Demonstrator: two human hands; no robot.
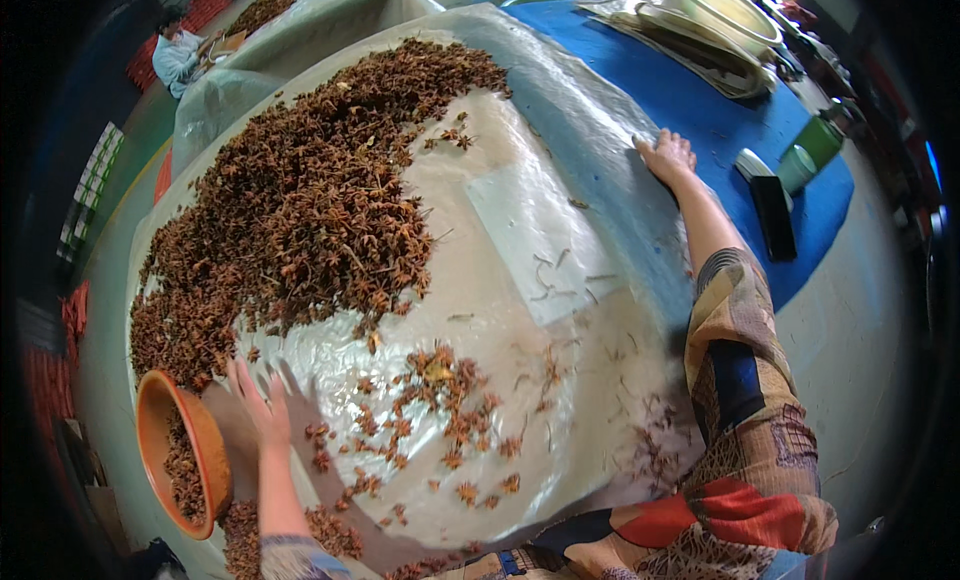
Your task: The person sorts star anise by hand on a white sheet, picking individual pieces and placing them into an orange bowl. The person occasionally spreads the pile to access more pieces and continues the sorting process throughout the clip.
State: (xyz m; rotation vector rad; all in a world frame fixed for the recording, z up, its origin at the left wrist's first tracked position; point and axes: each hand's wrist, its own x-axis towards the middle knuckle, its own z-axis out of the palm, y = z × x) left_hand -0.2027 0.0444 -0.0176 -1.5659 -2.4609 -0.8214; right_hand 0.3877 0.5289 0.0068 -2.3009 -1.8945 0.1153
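Observation:
Dried star anise [300, 197] lies in a large heap on a table covered with plastic sheeting [517, 220]. My left hand [262, 403], fingers apart and holding nothing, is over the sheet just below the heap's lower edge. Left of it, an orange bowl [206, 445] with star anise in it tilts at the table edge. Nearer my body, loose star anise [450, 392] and thin stems are scattered about. My right hand [667, 156] rests with spread fingers on the sheeting's far right edge, beside the blue surface, and holds nothing.
On the blue table surface [720, 137] are a black phone [773, 218], a green bottle [821, 141], a cup [796, 169] and folded sacks [697, 51] beneath a round basin [727, 9]. A person in a light top [176, 58] sits at another star anise heap [262, 11], upper left.

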